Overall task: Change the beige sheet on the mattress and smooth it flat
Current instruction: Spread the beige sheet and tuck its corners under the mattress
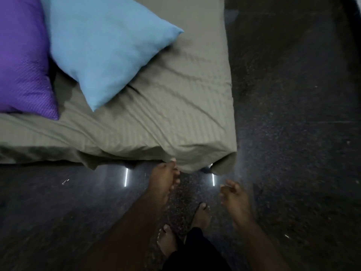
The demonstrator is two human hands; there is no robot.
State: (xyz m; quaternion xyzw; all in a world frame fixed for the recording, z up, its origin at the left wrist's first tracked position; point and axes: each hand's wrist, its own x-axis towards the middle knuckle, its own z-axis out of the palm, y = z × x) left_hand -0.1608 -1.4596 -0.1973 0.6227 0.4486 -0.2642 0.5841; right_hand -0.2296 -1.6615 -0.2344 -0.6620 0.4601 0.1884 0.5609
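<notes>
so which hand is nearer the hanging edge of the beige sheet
Left. The left hand reaches the beige sheet at its hanging edge, fingers touching it; the right hand hangs clear of it over the floor.

text: none readable | labels: none | brands: none | numbers: none | signs: none

two pillows (109, 55) on sheet (166, 118).
</notes>
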